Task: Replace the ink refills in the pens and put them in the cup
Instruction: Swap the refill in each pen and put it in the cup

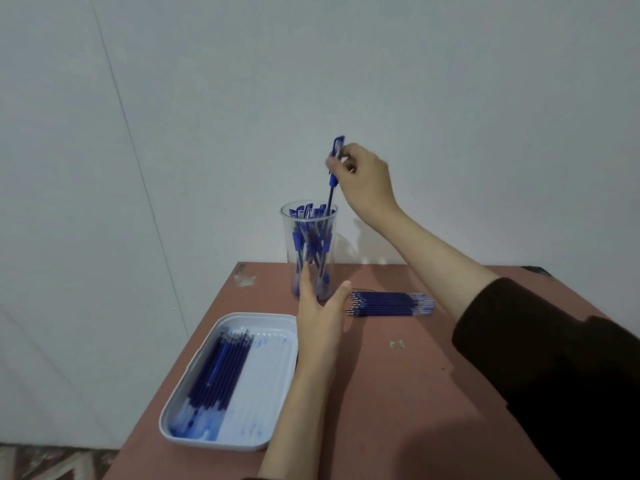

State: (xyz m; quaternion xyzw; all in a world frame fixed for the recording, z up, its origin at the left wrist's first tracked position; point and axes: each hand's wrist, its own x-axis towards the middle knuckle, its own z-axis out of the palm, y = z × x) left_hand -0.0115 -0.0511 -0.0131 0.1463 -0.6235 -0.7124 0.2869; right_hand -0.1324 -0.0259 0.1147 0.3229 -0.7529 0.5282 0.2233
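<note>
the right grip (363, 188) is being kept closed on a blue pen (332, 183), which is being pinched near its capped upper end between thumb and fingers. the blue pen is being held almost upright above the clear cup (286, 237), with its lower tip at the level of the rim. the clear cup is being filled by many more pens (310, 237), standing upright near the far edge of the counter (398, 393).

the left grip (320, 306) is being held open, fingers straight and thumb spread, in front of the base of the clear cup; whether the wall is being touched cannot be told.

just to the right of the left grip, a row of refills (391, 303) is being carried flat on the counter, tips pointing left. to the left, a white tray (266, 375) is being carried at the counter's left edge, and a batch of refills (218, 372) is being held along its left side. a dark sleeve (554, 358) is being worn on the right forearm.
</note>
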